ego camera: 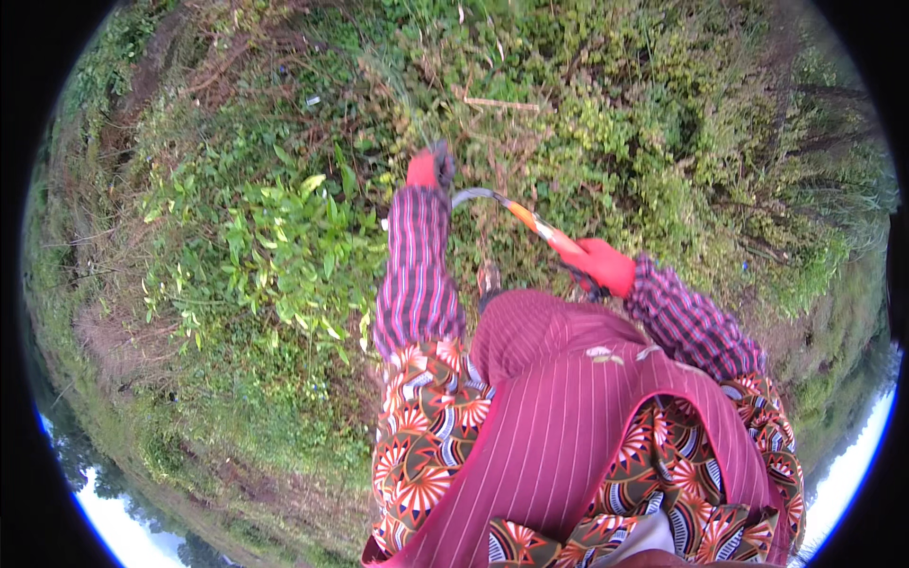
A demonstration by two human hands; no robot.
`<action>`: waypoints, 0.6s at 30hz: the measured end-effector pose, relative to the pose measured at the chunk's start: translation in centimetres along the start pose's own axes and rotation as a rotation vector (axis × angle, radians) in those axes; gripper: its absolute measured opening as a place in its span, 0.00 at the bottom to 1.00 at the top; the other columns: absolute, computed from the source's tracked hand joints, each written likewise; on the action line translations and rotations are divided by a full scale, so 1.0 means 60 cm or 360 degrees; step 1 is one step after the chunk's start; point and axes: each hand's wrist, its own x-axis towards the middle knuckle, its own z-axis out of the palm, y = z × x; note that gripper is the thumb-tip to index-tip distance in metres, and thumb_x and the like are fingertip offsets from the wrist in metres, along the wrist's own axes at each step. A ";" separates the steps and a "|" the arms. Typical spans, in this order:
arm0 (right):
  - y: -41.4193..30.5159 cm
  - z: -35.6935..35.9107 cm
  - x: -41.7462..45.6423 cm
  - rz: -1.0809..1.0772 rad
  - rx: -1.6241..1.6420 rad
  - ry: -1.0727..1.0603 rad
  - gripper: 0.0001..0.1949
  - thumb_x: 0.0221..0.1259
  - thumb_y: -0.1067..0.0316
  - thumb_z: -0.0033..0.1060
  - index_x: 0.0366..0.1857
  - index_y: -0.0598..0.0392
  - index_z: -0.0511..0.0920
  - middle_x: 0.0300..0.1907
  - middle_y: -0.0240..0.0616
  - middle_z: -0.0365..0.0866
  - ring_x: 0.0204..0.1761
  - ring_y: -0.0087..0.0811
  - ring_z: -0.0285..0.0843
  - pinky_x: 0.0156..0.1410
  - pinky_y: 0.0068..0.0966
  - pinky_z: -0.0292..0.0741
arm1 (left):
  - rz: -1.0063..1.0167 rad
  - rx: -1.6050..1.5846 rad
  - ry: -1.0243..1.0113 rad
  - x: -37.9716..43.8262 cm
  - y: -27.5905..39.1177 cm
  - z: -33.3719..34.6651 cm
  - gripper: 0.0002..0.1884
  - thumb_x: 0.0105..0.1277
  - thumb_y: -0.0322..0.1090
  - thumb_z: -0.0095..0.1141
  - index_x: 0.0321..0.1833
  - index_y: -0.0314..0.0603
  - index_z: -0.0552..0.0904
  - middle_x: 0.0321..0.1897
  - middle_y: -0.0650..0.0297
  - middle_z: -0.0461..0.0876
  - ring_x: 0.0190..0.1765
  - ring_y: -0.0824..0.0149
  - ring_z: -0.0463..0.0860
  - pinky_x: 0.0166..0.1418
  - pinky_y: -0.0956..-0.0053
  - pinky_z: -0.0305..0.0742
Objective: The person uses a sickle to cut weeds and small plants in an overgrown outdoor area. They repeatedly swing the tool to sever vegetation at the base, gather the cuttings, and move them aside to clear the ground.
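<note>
My left hand (430, 167), in a red glove with a dark palm, is closed in a fist ahead of me. Thin green grass stems (406, 99) run up and away from that fist, and their lower ends are hidden by it. In my right hand (603, 267), gloved the same way, is a sickle by its red and orange handle (532, 220). Its curved grey blade (474, 193) reaches left, just below my left fist. The blade's tip is hidden beside my left cuff.
Leafy weeds (298, 248) grow thickly on the left. Low yellow-green plants (625, 135) cover the ground ahead and to the right. A dry stalk (501, 104) lies beyond my hands. One shoe (488, 280) shows beside my maroon apron (554, 397).
</note>
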 end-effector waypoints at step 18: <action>-0.238 -0.211 0.116 -0.0859 0.1635 0.0493 0.07 0.61 0.63 0.54 0.33 0.50 0.69 0.20 0.27 0.68 0.14 0.18 0.61 0.17 0.14 0.62 | 0.0648 -0.0648 -0.0018 0.002 0.064 0.190 0.16 0.56 0.27 0.60 0.49 0.38 0.78 0.33 0.61 0.81 0.30 0.70 0.80 0.33 0.76 0.78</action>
